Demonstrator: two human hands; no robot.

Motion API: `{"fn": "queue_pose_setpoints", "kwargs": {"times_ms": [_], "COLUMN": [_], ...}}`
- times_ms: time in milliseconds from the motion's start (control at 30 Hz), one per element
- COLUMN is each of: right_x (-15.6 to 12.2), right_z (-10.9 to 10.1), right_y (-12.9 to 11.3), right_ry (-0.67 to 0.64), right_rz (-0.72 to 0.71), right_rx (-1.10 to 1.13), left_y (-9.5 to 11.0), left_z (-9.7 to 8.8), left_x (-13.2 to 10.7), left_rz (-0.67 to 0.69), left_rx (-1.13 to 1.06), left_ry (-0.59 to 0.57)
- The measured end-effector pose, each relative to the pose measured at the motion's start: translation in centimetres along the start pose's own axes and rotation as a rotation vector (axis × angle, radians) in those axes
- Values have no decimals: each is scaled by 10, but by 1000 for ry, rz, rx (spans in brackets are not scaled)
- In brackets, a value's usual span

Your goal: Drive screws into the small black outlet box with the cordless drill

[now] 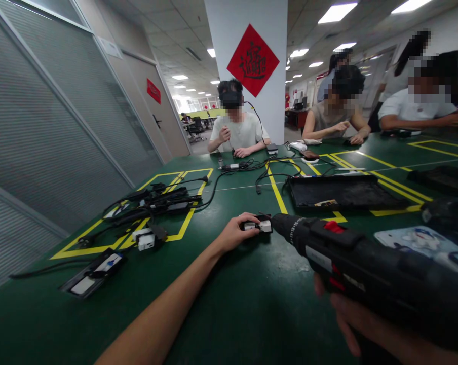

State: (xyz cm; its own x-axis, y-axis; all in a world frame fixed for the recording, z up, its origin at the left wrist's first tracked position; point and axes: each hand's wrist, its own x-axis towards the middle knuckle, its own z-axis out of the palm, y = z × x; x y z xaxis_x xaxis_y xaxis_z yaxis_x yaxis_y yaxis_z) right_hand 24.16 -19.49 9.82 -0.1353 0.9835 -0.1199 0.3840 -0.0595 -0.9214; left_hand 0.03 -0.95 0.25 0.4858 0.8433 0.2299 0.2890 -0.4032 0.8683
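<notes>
My left hand [234,233] reaches forward over the green table [229,304] and pinches a small black and white part [258,224] that rests on the surface. My right hand [360,322] is wrapped round the grip of a black electric screwdriver with red marks [350,261]. The tool's nose points left, and its tip meets the small part. My right hand's fingers are partly hidden under the tool.
A black tray [343,195] lies just beyond the tool. Black cables and adapters [156,200] sit in a yellow-taped box at left, with a flat black device [94,271] nearer. Three people sit across the table. A white pillar [247,101] stands behind.
</notes>
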Motion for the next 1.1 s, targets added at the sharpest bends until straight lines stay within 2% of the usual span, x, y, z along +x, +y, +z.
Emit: {"fn": "queue_pose_setpoints", "kwargs": {"times_ms": [167,233,333,400,433,500,600,633,700,800,867,900,933,1000,1100], "right_x": [2,4,3,1,0,0,0,0,-3,-7,-3,2,11,35,82], "right_z": [-5,-3,3,10,16,29,53,60,69,67,57,51,45,37,34], "right_y": [-13,-14,-14,-13,-13,-13,-14,-15,-19,-32,-40,-41,-41,-35,-15], "right_ry": [2,25,66,101,106,93,72,55,-31,-85,27,101,179,330,382], "right_rz": [-52,-45,-48,-134,-197,-325,-454,-494,-588,-789,-929,-950,-935,-812,-657], "right_rx": [40,47,53,49,51,57,-47,-116,-274,-469,-496,-476,-448,-439,-474], "left_y": [-1,7,32,56,68,90,112,116,118,112,108,108,110,116,122], "left_z": [-3,-4,0,10,17,34,56,61,64,53,36,26,14,-9,-38], "left_x": [0,-2,-16,-35,-47,-76,-114,-123,-133,-134,-132,-130,-129,-128,-133], "left_rz": [-65,-34,52,80,98,95,-145,-214,-342,-457,-534,-491,-402,-228,-63], "left_rx": [-115,-108,-25,-43,-82,-222,-480,-601,-845,-988,-1006,-1011,-1027,-1025,-1059], "left_ry": [-7,90,319,365,346,209,-86,-100,78,251,246,251,295,376,417]}}
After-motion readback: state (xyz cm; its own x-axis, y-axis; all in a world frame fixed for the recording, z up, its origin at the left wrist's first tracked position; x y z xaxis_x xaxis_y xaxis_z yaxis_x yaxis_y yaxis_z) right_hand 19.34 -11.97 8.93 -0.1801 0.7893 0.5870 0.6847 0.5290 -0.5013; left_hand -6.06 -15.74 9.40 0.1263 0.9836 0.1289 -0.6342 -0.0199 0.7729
